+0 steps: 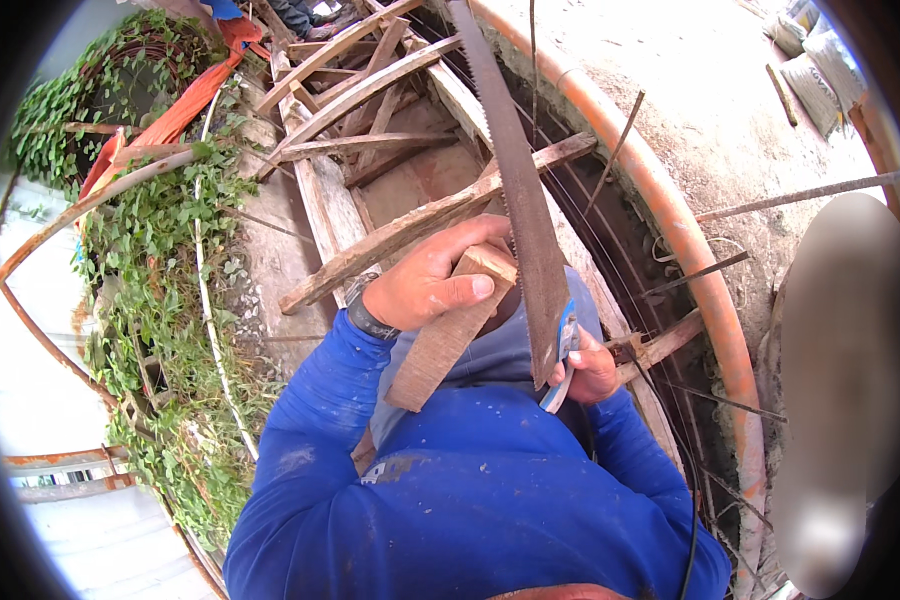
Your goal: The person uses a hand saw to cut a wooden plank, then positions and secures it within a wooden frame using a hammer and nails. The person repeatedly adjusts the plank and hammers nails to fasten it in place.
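My left hand (435, 275) is closed around a short wooden board (440, 340), its sawn end up near my fingertips and its other end over my lap. In my right hand (592, 370) is the blue and white handle of a hand saw (523, 170). The long, brownish blade points up and away from me, teeth toward the left. It passes close beside the board's end and my left fingers; whether it touches the wood I cannot tell. Some right-hand fingers are hidden behind the handle.
Ahead lies a wooden frame of rough beams (400, 240) with crossing pieces. Along the right curves an orange pipe (670, 200), with thin metal rods (800, 195) sticking out. Leafy vines (170, 270) and orange cloth (175, 115) are at left; sacks (815, 90) lie at far right.
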A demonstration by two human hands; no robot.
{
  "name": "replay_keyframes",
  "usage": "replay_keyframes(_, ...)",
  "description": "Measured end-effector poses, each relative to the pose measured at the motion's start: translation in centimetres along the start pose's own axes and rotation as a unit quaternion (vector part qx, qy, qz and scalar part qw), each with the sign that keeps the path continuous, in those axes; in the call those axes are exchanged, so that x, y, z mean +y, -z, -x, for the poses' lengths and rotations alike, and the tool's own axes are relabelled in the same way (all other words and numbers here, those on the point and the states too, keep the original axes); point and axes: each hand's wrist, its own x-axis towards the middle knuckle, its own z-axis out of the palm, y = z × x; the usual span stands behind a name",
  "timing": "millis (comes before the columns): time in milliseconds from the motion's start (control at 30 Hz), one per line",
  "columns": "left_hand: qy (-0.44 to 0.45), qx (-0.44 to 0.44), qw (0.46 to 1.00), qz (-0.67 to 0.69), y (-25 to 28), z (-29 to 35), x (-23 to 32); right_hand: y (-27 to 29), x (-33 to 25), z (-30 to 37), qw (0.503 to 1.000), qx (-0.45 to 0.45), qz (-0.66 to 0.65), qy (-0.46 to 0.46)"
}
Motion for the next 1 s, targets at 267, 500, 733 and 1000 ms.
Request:
replay_keyframes(267,0.018,-0.029,0.999,0.001,-0.8,-0.3,0.4,-1.2,-0.8,-0.9,0.998,0.006,0.063,-0.023)
replay_keyframes(500,0.005,-0.029,0.999,-0.033,-1.1,-0.8,1.6,-0.6,-1.1,-1.0,0.995,-0.004,0.093,-0.029)
replay_keyframes(733,0.015,-0.018,0.999,-0.027,-1.0,-0.1,1.3,-1.0,-1.8,-0.6,0.994,-0.010,0.099,-0.033)
replay_keyframes(1000,-0.015,-0.039,0.998,-0.055,-0.6,0.3,2.2,-0.3,-2.6,-0.3,0.990,-0.022,0.135,-0.032)
